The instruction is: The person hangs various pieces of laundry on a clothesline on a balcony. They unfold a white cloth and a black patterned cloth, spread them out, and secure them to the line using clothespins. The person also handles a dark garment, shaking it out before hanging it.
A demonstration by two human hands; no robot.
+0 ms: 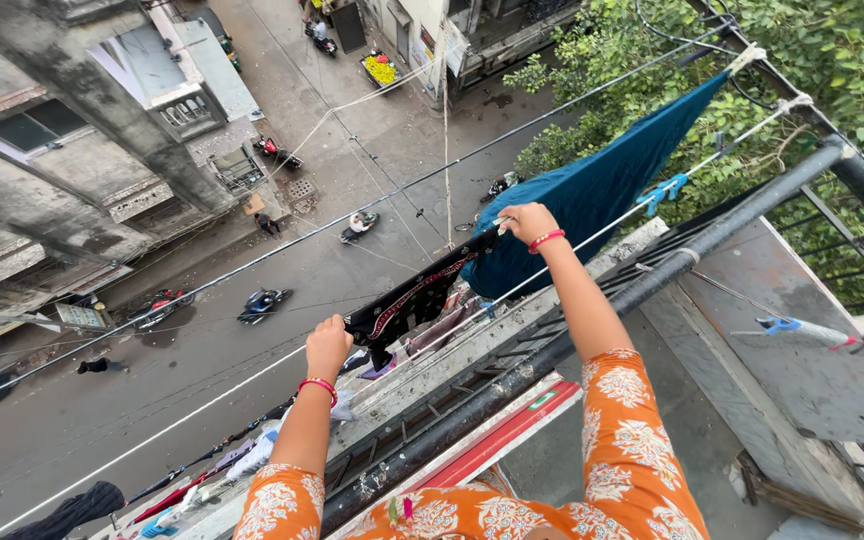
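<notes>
- Nearest, two orange floral sleeves (632, 450), arms stretched out over a dark metal railing pipe (592, 320).
- Left hand (327, 345), red bangle at the wrist, fingers curled shut over the near end of a black garment with red trim (417, 295), gripped together with the white clothesline (202, 405).
- Right hand (527, 225), also with a red bangle, fingers pinched closed on the far upper end of the same black garment, right at the line.
- Black garment slung between the two sets of fingers, sagging slightly below them.
- Just beyond the right fingers, a teal cloth (602, 185) draped over the line, touching the black garment's end.
- Further along from the right fingers, a blue clothespin (664, 188) on the line.
- Far below both hands, a wet street (252, 250) with motorbikes (262, 302) and grey buildings (62, 130).
</notes>
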